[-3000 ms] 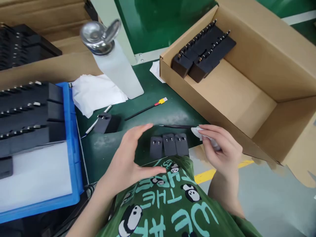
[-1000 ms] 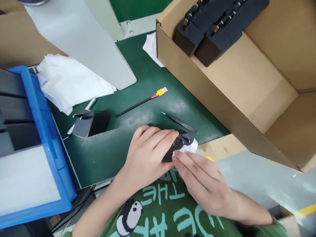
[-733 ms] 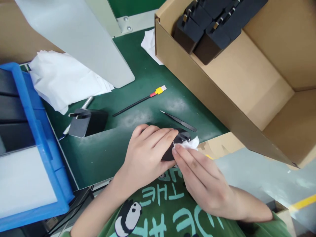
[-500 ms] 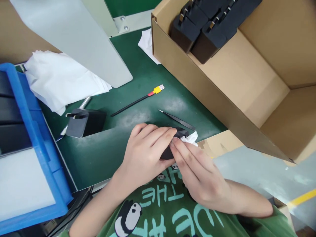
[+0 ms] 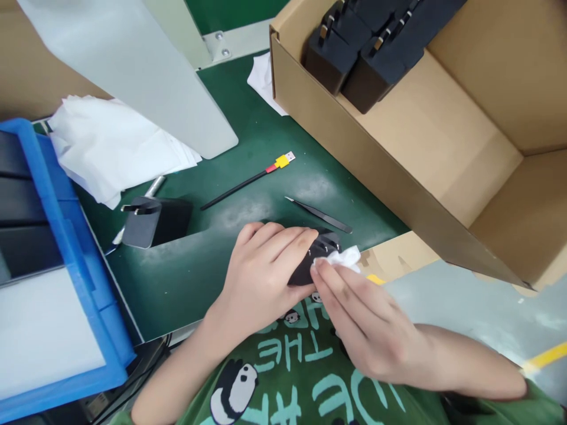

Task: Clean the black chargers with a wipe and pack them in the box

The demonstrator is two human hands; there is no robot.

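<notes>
My left hand (image 5: 263, 268) is closed over a group of black plug adapters (image 5: 319, 251) at the near edge of the green table (image 5: 190, 277); only their right end with metal pins shows. My right hand (image 5: 358, 316) presses a small white wipe (image 5: 343, 258) against that pin end with its fingertips. A lone black adapter (image 5: 155, 219) lies on its side to the left, apart from both hands.
Black tweezers (image 5: 321, 215) and a black cable with a yellow USB plug (image 5: 248, 182) lie just beyond my hands. A cardboard box (image 5: 425, 136) holding rows of adapters (image 5: 367, 44) stands right. A blue tray (image 5: 66, 236), white wipes (image 5: 115, 147) and a translucent dispenser bottle (image 5: 133, 65) are left.
Three seconds ago three adapters lay uncovered between my open hands; my left hand has since closed over them. In the last second my right hand rubs the wipe back and forth on the pin end.
</notes>
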